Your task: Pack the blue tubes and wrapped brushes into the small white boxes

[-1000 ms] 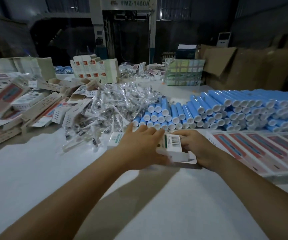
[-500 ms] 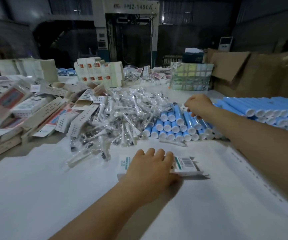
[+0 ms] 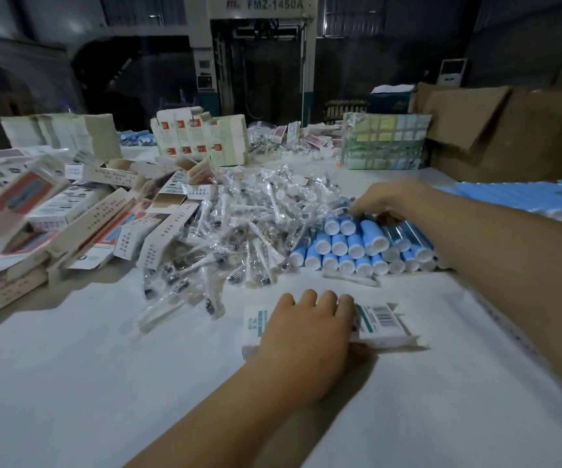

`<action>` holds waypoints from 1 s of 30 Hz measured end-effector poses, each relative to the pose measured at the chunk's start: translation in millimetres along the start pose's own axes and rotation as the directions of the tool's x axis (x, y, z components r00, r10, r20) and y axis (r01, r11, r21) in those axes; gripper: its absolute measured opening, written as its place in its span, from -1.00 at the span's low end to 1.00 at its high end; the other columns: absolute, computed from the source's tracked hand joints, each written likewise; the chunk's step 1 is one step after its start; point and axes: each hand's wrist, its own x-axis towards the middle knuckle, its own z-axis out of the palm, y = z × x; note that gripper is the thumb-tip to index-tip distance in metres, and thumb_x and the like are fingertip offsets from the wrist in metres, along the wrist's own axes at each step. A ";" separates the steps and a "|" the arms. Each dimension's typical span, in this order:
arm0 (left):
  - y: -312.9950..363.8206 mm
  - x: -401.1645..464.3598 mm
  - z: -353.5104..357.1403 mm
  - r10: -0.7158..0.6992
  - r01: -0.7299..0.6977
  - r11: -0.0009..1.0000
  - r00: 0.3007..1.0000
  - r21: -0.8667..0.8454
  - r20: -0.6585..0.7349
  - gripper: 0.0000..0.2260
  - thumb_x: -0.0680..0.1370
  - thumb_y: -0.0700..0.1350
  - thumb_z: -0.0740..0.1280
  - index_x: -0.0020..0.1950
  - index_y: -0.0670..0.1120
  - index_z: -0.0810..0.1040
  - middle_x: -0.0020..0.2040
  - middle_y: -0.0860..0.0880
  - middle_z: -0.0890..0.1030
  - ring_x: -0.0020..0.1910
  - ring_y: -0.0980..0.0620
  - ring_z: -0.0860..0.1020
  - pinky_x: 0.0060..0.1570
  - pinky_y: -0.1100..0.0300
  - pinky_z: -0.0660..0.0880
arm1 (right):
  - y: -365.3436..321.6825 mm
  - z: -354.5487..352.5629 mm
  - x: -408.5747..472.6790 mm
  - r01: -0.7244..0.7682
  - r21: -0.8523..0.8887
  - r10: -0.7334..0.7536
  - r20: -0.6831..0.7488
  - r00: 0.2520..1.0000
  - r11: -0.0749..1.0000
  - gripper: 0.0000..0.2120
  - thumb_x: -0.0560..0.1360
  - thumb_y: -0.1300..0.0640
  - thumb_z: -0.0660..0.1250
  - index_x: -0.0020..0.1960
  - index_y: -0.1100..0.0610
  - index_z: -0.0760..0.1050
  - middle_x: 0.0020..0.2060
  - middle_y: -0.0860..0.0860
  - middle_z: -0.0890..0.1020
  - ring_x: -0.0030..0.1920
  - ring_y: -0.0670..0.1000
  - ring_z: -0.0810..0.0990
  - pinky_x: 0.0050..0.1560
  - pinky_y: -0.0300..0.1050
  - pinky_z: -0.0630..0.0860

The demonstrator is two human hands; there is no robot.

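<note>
near the front edge of the white table, the person's left hand lay palm down over a small white box, its fingers side by side and curled over the far edge, holding the box flat on the table with the barcode end sticking out to the right. farther back and to the right, the right hand reached over the stack of blue tubes, fingers bent down onto the top tubes; i could not tell whether it gripped one. just left of the tubes lay the heap of wrapped brushes, touching the stack. flattened cartons sprawled at the far left, and brown cardboard boxes stood at the far right.
</note>
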 end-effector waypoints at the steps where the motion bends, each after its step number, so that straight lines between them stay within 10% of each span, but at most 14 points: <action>1: 0.0 -0.4 -0.3 -0.006 0.006 1.000 1.000 0.014 -0.002 -0.51 0.60 0.22 0.10 0.41 -0.05 0.18 0.24 -0.07 0.42 0.13 -0.11 0.40 -0.01 0.01 0.29 | 5.7 -1.4 -7.3 0.040 0.082 -0.037 -0.037 0.999 0.996 -0.84 0.48 0.13 0.34 -0.19 0.15 0.39 -0.35 0.09 0.41 -0.43 -0.01 0.34 -0.44 -0.24 0.32; 3: -0.3 -0.6 -1.0 -0.033 0.032 0.999 0.999 0.023 0.007 -0.45 0.59 0.29 0.01 0.43 -0.05 0.17 0.26 -0.04 0.41 0.16 -0.10 0.39 0.02 0.01 0.29 | 18.2 -6.9 -28.3 0.141 0.298 -0.105 -0.131 0.986 0.944 -0.89 0.46 0.22 0.28 -0.06 0.17 0.37 -0.43 0.09 0.33 -0.53 -0.04 0.26 -0.55 -0.29 0.25; 6: -1.1 -1.4 -4.8 -0.094 0.094 0.996 0.996 0.004 -0.004 -0.39 0.57 0.32 -0.06 0.48 -0.04 0.12 0.30 -0.02 0.39 0.21 -0.08 0.38 0.10 0.04 0.30 | 51.1 -14.6 -64.8 0.260 0.623 -0.178 -0.191 0.965 0.738 -0.29 0.43 0.30 0.23 0.48 0.01 0.01 -0.43 0.10 0.35 -0.60 -0.03 0.30 -0.58 -0.27 0.31; 14: 4.6 -4.7 -13.6 -0.237 0.232 0.971 0.967 -0.062 -0.096 -0.35 0.47 0.33 -0.16 0.46 0.01 0.10 0.30 0.02 0.40 0.23 -0.04 0.39 0.11 0.09 0.32 | 131.4 35.1 -136.9 0.497 0.830 0.061 -0.526 0.848 0.252 -0.26 0.47 0.33 0.28 0.49 -0.11 0.06 -0.20 0.18 0.53 -0.55 -0.02 0.52 -0.50 -0.15 0.52; 22: 11.2 -9.1 -12.5 -0.266 0.268 0.964 0.958 -0.002 -0.105 -0.33 0.48 0.34 -0.15 0.48 -0.01 0.10 0.35 -0.01 0.38 0.27 -0.06 0.38 0.15 0.07 0.31 | 115.3 72.8 -159.4 0.384 0.827 -0.040 -0.405 0.914 0.412 -0.88 0.57 0.08 0.26 0.01 0.09 0.55 -0.22 0.09 0.58 -0.56 -0.11 0.37 -0.61 -0.25 0.27; 30: 12.9 -10.9 -11.8 -0.233 0.236 0.972 0.967 0.013 -0.102 -0.37 0.53 0.33 -0.05 0.48 -0.03 0.10 0.34 -0.02 0.39 0.27 -0.07 0.37 0.17 0.06 0.30 | 121.5 76.9 -162.2 0.278 0.865 0.033 -0.321 0.947 0.417 -0.55 0.62 -0.05 0.14 -0.24 0.21 0.59 -0.34 0.05 0.50 -0.55 -0.09 0.23 -0.65 -0.31 0.14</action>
